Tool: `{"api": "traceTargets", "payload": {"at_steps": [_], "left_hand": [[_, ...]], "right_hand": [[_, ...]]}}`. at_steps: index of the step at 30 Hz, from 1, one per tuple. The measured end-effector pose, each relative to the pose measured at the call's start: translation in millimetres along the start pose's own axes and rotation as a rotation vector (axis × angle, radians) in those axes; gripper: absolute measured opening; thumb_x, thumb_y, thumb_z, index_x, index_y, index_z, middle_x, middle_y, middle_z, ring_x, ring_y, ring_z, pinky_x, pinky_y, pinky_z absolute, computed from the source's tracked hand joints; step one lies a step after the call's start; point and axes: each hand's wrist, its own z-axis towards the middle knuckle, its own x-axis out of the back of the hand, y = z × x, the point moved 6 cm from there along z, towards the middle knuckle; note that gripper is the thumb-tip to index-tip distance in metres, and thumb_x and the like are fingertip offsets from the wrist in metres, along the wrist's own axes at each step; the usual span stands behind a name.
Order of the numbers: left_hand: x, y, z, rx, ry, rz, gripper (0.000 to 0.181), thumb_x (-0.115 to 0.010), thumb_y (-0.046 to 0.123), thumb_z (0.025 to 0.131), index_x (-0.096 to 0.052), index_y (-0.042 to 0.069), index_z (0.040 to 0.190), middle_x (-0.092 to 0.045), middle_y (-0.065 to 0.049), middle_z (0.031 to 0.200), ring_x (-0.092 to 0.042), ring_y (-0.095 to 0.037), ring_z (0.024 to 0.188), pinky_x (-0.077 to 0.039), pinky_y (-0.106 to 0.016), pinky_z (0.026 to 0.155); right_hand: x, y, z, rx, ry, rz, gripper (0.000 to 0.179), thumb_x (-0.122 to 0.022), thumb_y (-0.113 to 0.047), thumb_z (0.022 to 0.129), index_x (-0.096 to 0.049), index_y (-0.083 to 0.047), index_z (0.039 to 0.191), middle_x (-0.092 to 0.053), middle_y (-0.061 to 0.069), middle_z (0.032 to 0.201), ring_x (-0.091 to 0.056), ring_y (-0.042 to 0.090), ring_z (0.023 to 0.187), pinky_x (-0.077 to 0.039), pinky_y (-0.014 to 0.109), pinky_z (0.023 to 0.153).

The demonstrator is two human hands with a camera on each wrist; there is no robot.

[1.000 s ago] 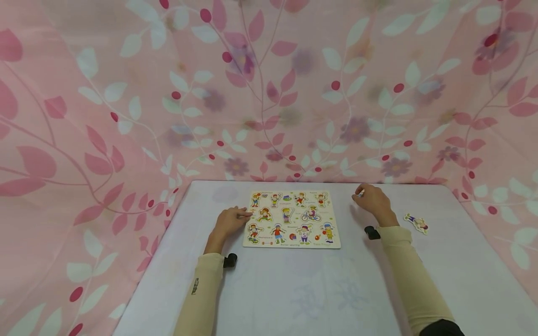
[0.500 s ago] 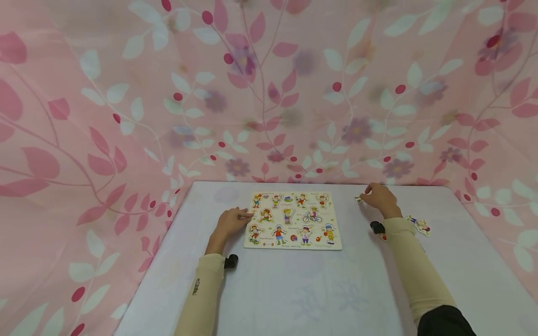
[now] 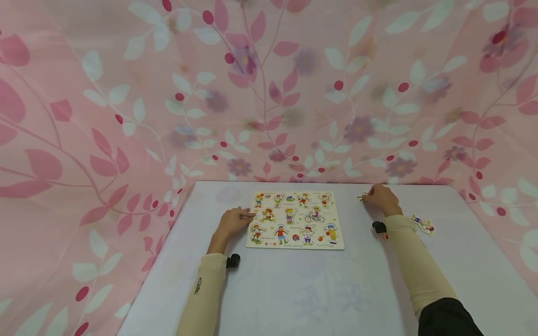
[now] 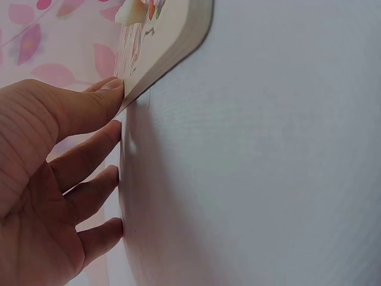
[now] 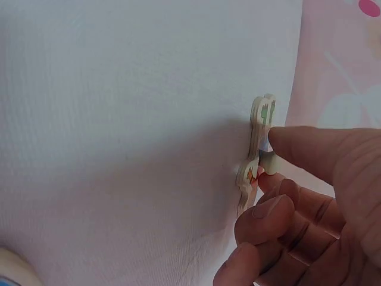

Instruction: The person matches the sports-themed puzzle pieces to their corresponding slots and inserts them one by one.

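Note:
In the head view, a wooden puzzle board (image 3: 275, 239) with sports figures lies flat on the table. My left hand (image 3: 232, 222) rests at its left side. The left wrist view shows my thumb (image 4: 98, 107) on the edge of the board (image 4: 178, 42), the other fingers extended with their tips at the table. To the right of the board, my right hand (image 3: 383, 199) holds a small figure-shaped puzzle piece (image 3: 360, 198) low over the white cloth. In the right wrist view the thumb and a fingertip are on the piece (image 5: 257, 137), partly covering it.
Another figure piece (image 3: 423, 225) lies right of my right forearm. A reddish piece (image 3: 385, 236) shows partly behind the black wrist camera (image 3: 379, 227). A pink floral curtain (image 3: 269, 93) hangs behind the table's far edge.
My right hand has moved slightly right and brought its piece down close to the table; more of that piece shows now. The reddish piece has come into view. My left hand stays at the board.

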Motion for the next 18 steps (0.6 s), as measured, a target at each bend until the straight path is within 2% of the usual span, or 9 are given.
{"api": "traceTargets", "payload": {"at_steps": [9, 14, 18], "left_hand": [[1.0, 1.9, -0.9, -0.011, 0.007, 0.01, 0.02, -0.071, 0.024, 0.092, -0.078, 0.019, 0.11, -0.062, -0.005, 0.131, -0.042, -0.035, 0.136, -0.03, -0.052, 0.112], [0.1, 0.9, -0.8, -0.002, 0.001, 0.002, 0.021, -0.071, 0.025, 0.091, -0.078, 0.019, 0.11, -0.062, -0.004, 0.131, -0.042, -0.035, 0.137, -0.03, -0.052, 0.112], [-0.5, -0.2, -0.2, 0.006, -0.003, 0.004, 0.021, -0.071, 0.026, 0.091, -0.077, 0.019, 0.111, -0.062, -0.003, 0.132, -0.041, -0.035, 0.137, -0.03, -0.052, 0.112]], "right_hand": [[-3.3, 2.4, 4.0, 0.005, 0.01, 0.005, 0.028, -0.062, -0.027, 0.093, -0.06, 0.0, 0.089, -0.06, 0.014, 0.085, -0.054, 0.028, 0.073, -0.043, 0.039, 0.059], [-1.3, 6.4, 4.6, 0.007, -0.014, -0.007, 0.032, -0.061, -0.03, 0.095, -0.063, 0.001, 0.095, -0.063, 0.015, 0.091, -0.055, 0.028, 0.075, -0.044, 0.039, 0.061], [0.4, 4.8, 5.2, 0.041, -0.03, -0.01, 0.031, -0.061, -0.03, 0.095, -0.063, 0.001, 0.097, -0.062, 0.015, 0.093, -0.054, 0.028, 0.076, -0.044, 0.037, 0.06]]}}
